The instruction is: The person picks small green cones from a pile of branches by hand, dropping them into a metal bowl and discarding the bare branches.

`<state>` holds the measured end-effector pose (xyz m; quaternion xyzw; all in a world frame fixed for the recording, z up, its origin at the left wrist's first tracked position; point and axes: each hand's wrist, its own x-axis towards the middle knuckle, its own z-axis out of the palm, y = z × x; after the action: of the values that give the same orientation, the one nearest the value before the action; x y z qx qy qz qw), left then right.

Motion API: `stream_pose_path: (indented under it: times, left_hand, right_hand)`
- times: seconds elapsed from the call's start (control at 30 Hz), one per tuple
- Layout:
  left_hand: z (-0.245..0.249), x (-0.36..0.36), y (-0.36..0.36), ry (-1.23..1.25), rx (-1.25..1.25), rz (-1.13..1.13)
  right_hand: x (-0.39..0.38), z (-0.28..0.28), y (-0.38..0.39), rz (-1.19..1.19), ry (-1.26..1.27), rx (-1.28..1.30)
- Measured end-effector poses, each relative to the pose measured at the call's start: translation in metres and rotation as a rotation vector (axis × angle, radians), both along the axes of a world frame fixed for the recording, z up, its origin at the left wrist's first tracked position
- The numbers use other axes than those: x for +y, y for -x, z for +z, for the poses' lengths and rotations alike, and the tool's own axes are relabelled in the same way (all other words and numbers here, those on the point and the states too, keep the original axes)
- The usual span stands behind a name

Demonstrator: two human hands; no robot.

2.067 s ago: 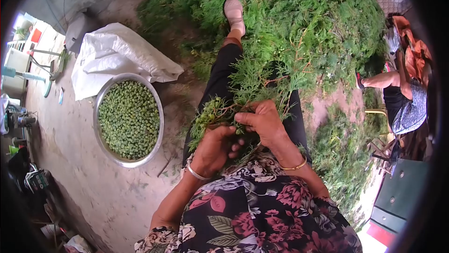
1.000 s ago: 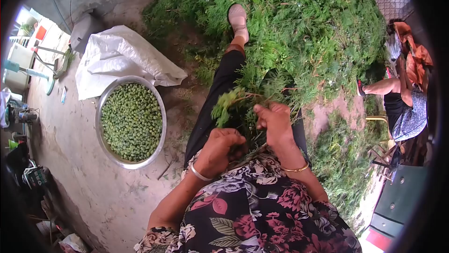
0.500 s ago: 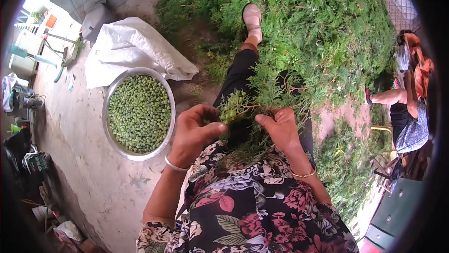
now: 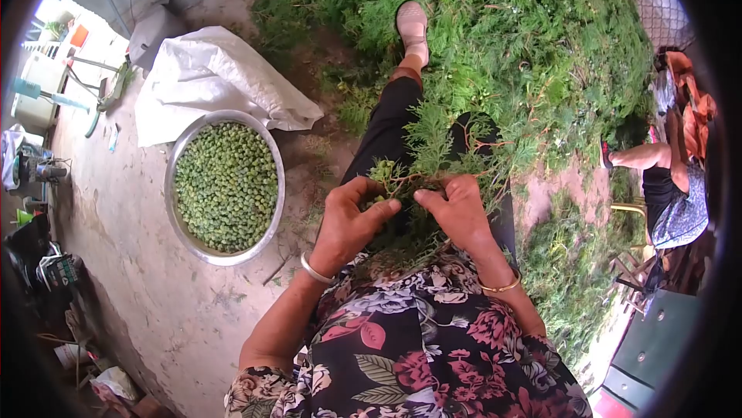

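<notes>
A leafy evergreen branch [image 4: 433,140] with reddish-brown twigs lies across my lap. My right hand [image 4: 460,209] grips its stem, thumb and fingers bent around it. Close beside it, my left hand [image 4: 352,221] is closed over a cluster of small green cones at the branch's left end, and the fingers cover most of them. To the left, a round metal basin [image 4: 171,221] stands on the floor, filled with loose green cones [image 4: 226,190] like those on the branch.
A white woven sack [image 4: 209,70] lies behind the basin. Cut evergreen branches [image 4: 533,39] form a big pile ahead and to the right. Another person [image 4: 680,194] sits at the far right. Bags and household items [image 4: 46,263] line the left edge.
My left hand has moved right, closer to my right hand, and its fingers have closed over the cones, which showed plainly before. My right hand still holds the stem.
</notes>
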<state>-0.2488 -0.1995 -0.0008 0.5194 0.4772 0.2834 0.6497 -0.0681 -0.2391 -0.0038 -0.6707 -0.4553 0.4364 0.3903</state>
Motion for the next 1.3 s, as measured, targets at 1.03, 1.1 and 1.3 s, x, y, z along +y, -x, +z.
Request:
stream_pose_path:
  times: [1.03,1.1,1.3]
  left_hand:
    - [0.009,-0.027,-0.010,0.511,-0.435,0.188]
    - [0.010,-0.030,-0.002,0.562,-0.472,0.165]
    - [0.011,-0.033,-0.004,0.529,-0.572,0.190]
  right_hand:
    - [0.014,-0.003,0.025,-0.256,-0.082,0.181]
    - [0.018,-0.006,0.013,-0.364,-0.064,0.228]
    - [0.018,-0.006,0.007,-0.444,0.043,0.317]
